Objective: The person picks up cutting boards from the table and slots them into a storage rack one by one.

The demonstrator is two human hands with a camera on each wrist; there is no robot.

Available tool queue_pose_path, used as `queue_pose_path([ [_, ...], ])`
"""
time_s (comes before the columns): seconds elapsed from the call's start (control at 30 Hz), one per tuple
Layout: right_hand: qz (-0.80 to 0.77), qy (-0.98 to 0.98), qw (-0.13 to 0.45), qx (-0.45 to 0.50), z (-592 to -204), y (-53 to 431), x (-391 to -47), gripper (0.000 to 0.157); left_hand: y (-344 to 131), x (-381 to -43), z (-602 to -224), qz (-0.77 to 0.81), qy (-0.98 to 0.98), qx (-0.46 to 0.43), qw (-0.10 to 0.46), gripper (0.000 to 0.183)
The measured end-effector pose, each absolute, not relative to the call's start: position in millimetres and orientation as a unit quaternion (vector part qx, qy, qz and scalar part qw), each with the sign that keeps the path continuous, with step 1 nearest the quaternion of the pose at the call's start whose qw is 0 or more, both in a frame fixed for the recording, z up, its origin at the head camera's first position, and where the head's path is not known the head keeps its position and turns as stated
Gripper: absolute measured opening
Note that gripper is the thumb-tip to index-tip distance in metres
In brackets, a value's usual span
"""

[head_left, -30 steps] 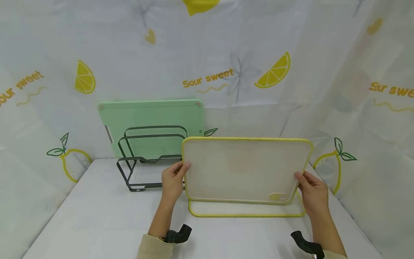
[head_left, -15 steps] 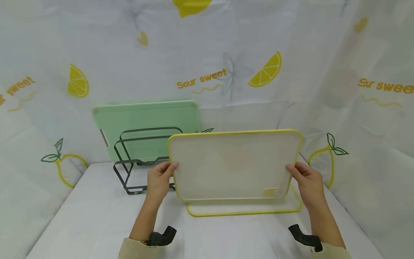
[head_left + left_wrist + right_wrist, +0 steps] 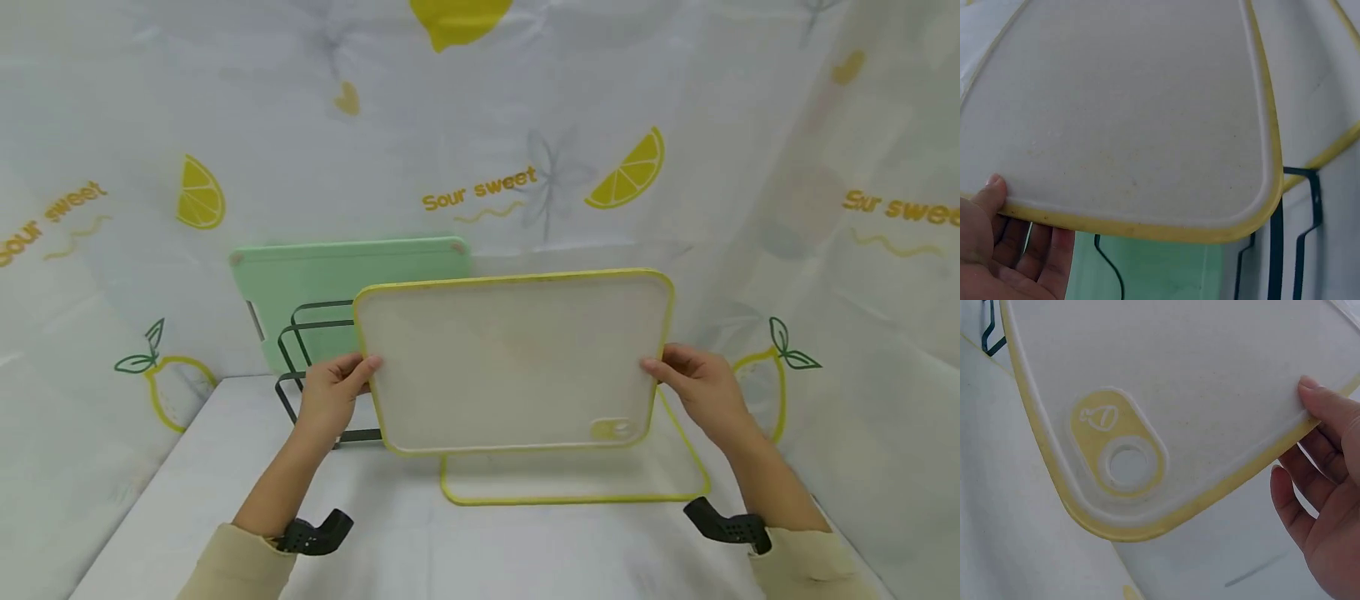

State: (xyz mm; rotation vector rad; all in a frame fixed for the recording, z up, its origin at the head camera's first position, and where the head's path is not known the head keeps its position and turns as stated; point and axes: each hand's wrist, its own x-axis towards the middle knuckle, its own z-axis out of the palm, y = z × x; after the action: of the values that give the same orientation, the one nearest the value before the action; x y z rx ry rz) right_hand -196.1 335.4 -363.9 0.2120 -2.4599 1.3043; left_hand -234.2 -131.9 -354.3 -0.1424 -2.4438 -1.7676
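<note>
Between my two hands I hold a white cutting board (image 3: 517, 358) with a yellow rim, raised and tilted up towards me. My left hand (image 3: 330, 396) pinches its left edge, thumb on the front face and fingers behind. On the opposite edge, my right hand (image 3: 701, 387) grips in the same way. The right wrist view shows a round hole in a yellow patch (image 3: 1097, 415) near one corner. Below it, a second yellow-rimmed board (image 3: 570, 479) lies flat on the table, partly covered in the head view. A dark wire rack (image 3: 360, 435) stands behind the left hand, partly hidden by the raised board.
A green cutting board (image 3: 337, 267) stands upright at the rack's back, near the curtain (image 3: 300, 150) printed with lemons. The white-covered table (image 3: 187, 500) ends at curtains on the back and right.
Both hands have carried the held board left and upwards, so it overlaps more of the rack and uncovers more of the board lying on the table. The grips look the same.
</note>
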Motion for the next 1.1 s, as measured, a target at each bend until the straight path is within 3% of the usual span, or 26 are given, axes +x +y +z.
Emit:
queue_pose_path([
  [0.33,0.428,-0.884,0.129,0.135,-318,315,-220,0.026,-165,-242,-311,-0.559,-0.824,-0.063,0.068,0.054],
  [0.83,0.414,-0.875,0.157,0.194,-241,269,-262,0.022,-216,-263,-230,-0.586,-0.796,-0.103,0.108,0.061],
  [1.03,0.404,-0.875,0.177,0.197,-212,251,-275,0.023,-226,-269,-205,-0.559,-0.817,-0.067,0.126,0.071],
  [1.1,0.407,-0.875,0.175,0.196,-203,246,-280,0.025,-229,-272,-198,-0.574,-0.806,-0.060,0.128,0.066],
])
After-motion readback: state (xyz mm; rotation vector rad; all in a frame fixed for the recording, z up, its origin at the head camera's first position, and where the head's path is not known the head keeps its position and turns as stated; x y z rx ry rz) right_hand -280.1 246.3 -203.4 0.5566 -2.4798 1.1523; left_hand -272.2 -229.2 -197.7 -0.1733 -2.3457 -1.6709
